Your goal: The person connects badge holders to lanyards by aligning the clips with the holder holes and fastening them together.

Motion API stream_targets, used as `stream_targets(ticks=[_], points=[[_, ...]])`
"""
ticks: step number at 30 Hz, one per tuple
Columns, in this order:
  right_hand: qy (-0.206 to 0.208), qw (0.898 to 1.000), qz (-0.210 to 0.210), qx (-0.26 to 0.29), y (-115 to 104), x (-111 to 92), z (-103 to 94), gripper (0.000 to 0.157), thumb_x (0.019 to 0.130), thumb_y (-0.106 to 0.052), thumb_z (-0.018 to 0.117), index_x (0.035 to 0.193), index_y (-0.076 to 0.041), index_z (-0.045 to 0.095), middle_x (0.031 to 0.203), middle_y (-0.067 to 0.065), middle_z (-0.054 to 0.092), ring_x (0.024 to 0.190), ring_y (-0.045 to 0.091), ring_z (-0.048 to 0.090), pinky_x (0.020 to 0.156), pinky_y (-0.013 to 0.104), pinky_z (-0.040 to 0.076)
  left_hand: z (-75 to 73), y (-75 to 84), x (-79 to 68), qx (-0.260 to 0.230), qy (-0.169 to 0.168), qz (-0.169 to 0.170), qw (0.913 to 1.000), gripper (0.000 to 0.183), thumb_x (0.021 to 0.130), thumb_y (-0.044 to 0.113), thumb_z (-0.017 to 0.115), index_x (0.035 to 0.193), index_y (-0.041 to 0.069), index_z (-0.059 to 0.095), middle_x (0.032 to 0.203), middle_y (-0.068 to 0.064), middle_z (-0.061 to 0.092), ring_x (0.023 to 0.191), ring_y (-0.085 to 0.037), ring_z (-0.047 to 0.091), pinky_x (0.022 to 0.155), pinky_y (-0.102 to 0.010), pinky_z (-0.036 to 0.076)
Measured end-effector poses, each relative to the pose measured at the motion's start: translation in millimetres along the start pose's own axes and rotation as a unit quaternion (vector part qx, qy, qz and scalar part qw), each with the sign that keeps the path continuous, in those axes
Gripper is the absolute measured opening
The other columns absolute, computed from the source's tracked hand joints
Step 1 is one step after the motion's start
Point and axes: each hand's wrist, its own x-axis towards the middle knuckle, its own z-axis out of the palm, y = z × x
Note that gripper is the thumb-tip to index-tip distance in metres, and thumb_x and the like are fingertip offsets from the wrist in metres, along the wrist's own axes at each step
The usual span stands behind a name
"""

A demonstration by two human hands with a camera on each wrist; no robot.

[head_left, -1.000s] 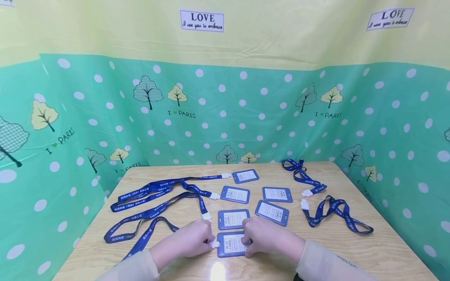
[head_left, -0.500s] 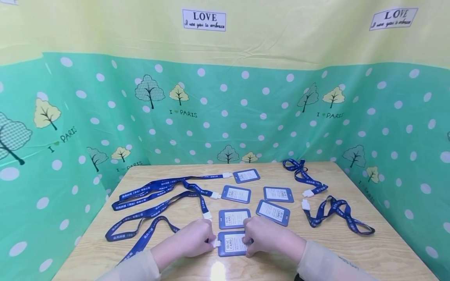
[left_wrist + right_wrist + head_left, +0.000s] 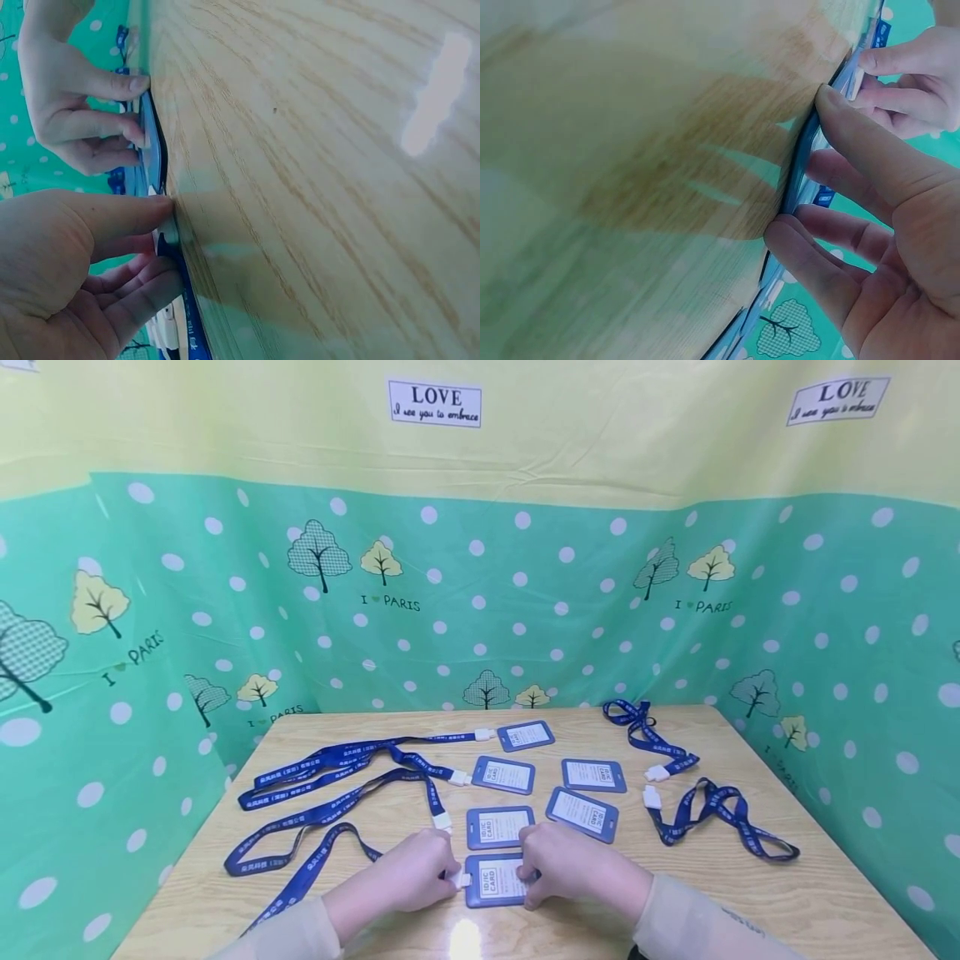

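Note:
A blue ID card holder (image 3: 489,897) with a white printed insert lies nearest the person on the table. At its left end, my left hand (image 3: 422,870) pinches the white clip (image 3: 460,880) of a blue lanyard, right at the holder's slotted edge. My right hand (image 3: 566,866) grips the holder's right end, thumb on the near edge and fingers on the far side. The left wrist view shows the lanyard strap (image 3: 196,330) running back beneath the left fingers, which hide much of the clip. From the right wrist, the holder's edge (image 3: 800,165) appears between thumb and fingers.
Just beyond lies another holder (image 3: 480,831), with a tilted one (image 3: 582,814) to its right and several more behind. Blue lanyards (image 3: 322,814) spread across the left; two more, one looped (image 3: 738,818), lie at right. A polka-dot curtain (image 3: 450,652) closes the back and sides.
The head view has shifted slightly. Both hands keep their hold on the clip and the card holder, with no clear movement between them.

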Motion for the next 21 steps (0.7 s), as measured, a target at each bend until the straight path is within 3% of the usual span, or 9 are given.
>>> stream_targets(ticks=[7,12,17,21], points=[[0.000,1.000,0.006,0.005,0.8,1.0,1.1,0.032,0.072,-0.033,0.091,0.101,-0.023,0.082,0.086,-0.018,0.055,0.072,-0.001,0.053,0.070,0.018,0.051,1.5,1.1,-1.0,-0.008,0.007,-0.003,0.9999,0.004,0.083,0.017,0.082,0.080,0.014,0.080,0.072,0.012,0.053,0.060,-0.004,0.045,0.053,-0.020,0.044],[-0.003,1.000,0.011,0.009,0.2,1.0,0.6,0.031,0.072,-0.033,0.091,0.100,-0.023,0.082,0.086,-0.018,0.055,0.073,-0.001,0.053,0.071,0.019,0.051,2.8,1.1,-2.1,-0.011,0.012,0.003,0.9999,0.018,0.082,0.017,0.082,0.066,0.017,0.073,0.070,0.012,0.051,0.060,-0.003,0.044,0.054,-0.020,0.043],[-0.004,1.000,0.018,0.012,-1.5,0.6,-0.5,0.032,0.072,-0.032,0.092,0.101,-0.022,0.082,0.087,-0.018,0.055,0.074,-0.001,0.054,0.073,0.019,0.053,2.6,2.0,-3.4,-0.006,0.016,0.014,0.9998,0.039,0.083,0.016,0.081,0.054,0.021,0.056,0.063,0.012,0.047,0.059,-0.003,0.041,0.054,-0.020,0.040],[-0.005,1.000,0.022,0.015,-3.1,0.5,-1.3,0.031,0.073,-0.031,0.092,0.101,-0.022,0.082,0.087,-0.018,0.056,0.074,-0.001,0.054,0.073,0.019,0.053,2.8,3.5,-3.7,-0.007,0.018,0.014,0.9997,0.041,0.084,0.017,0.081,0.053,0.022,0.055,0.059,0.013,0.046,0.058,-0.002,0.040,0.053,-0.020,0.038]])
